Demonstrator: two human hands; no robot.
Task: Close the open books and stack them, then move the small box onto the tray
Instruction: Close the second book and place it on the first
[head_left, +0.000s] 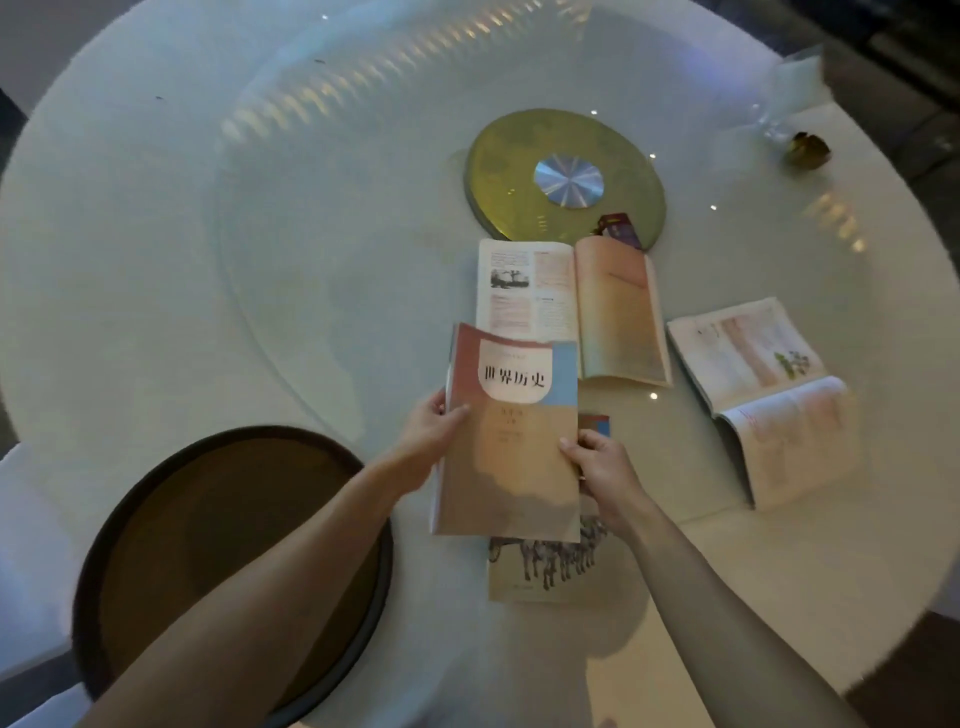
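A closed textbook (511, 441) with a red, blue and tan cover is held just above the table, gripped at its left edge by my left hand (431, 426) and at its right edge by my right hand (602, 467). Under it lies another closed book (550, 571) with horses on its cover. An open book (571, 306) lies flat behind them. A second open book (763, 395) lies to the right, its pages bulging. A small purple box (621, 231) stands behind the first open book. The round dark tray (130, 525) sits at the near left.
The round white table (156, 260) carries a glass turntable with a gold hub (566, 176) at its centre. A glass and a small gold object (808, 150) stand at the far right. My forearms reach in from the bottom edge.
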